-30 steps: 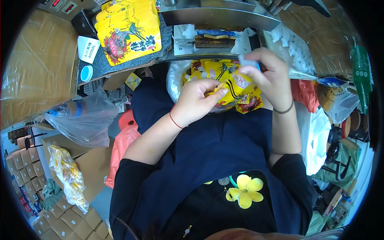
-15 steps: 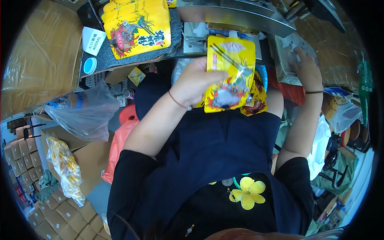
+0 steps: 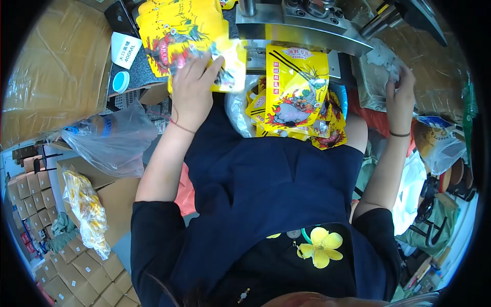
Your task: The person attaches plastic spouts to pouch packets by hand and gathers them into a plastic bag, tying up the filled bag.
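Observation:
My left hand (image 3: 194, 87) has its fingers on a blurred yellow pouch (image 3: 232, 69) at the right edge of a pouch stack (image 3: 184, 23). On the right, my right hand (image 3: 401, 97) is closed at the fingertips on a small whitish plastic piece (image 3: 394, 74), over a tray (image 3: 372, 84) of similar pieces. Between the hands, a printed yellow pouch (image 3: 296, 94) lies untouched below the metal machine (image 3: 307, 31). Under it, a plastic-lined tub (image 3: 238, 115) holds several yellow pouches.
A white label card (image 3: 125, 50) and a blue-green cap (image 3: 121, 82) are at the stack's left. Large cardboard boxes (image 3: 56, 71) stand at both sides. A clear plastic bag (image 3: 110, 143) hangs at the left. A bag of yellow items (image 3: 87, 212) lies lower left.
My left hand has let go of the printed pouch and moved left to the stack, where one pouch has shifted right. My right hand has gone from the pouch to the tray.

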`<action>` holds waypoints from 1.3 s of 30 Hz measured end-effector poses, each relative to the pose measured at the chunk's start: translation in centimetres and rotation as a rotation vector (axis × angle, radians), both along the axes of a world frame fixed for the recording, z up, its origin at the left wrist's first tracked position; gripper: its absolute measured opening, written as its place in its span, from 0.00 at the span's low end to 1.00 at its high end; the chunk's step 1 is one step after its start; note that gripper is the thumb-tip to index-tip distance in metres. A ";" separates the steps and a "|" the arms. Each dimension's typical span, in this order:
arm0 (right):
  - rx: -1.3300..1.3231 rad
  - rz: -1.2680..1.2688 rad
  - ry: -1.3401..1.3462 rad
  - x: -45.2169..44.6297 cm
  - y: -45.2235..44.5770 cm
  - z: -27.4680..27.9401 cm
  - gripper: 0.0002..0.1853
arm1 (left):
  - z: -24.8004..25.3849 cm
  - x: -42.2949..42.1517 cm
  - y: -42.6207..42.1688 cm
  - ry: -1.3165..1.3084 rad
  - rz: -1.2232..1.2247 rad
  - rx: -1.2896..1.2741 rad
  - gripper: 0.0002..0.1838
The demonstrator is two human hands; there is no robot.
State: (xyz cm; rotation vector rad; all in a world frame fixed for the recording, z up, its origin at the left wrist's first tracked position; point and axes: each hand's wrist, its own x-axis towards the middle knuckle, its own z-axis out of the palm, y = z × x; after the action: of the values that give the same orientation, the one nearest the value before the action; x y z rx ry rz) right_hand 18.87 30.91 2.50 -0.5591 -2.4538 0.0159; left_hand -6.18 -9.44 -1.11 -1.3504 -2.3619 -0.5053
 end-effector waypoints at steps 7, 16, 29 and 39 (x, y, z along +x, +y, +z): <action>-0.218 0.476 -0.067 -2.4 -9.7 2.4 0.13 | 1.7 5.3 2.3 -0.935 -0.035 0.281 0.10; -0.473 0.684 0.030 -4.7 -12.1 5.8 0.06 | 1.6 11.5 7.1 -1.665 -0.362 0.319 0.16; -0.106 0.039 -0.588 -0.4 2.9 1.4 0.13 | 0.8 7.7 9.0 -2.029 -0.331 0.521 0.17; -0.332 -0.055 -0.232 -0.2 0.5 0.4 0.13 | 1.7 5.0 4.8 -0.292 0.178 0.380 0.37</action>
State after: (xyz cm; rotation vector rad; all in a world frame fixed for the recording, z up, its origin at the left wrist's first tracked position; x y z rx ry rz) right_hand 18.64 31.38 2.85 -0.8109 -2.6782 0.3601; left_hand -1.16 -4.65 0.63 -0.9380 -2.4130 -1.0940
